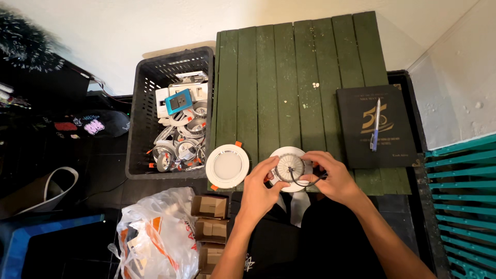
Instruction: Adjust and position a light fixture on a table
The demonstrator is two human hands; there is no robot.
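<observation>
A round white downlight point(287, 166) lies back side up on the near edge of the green slatted table point(289, 88), its grey finned back and a black wire showing. My left hand point(260, 188) grips its left rim. My right hand point(330, 175) holds its right side, fingers over the wire. A second white downlight point(227, 166) with orange spring clips rests face up just to the left, untouched.
A black crate point(142, 139) of downlight parts and a blue-faced box stands left of the table. A black book point(376, 126) with a pen point(375, 124) lies at the right. Small brown cartons point(210, 206) and a plastic bag point(155, 235) sit near my left arm. Teal slats point(462, 196) lie far right.
</observation>
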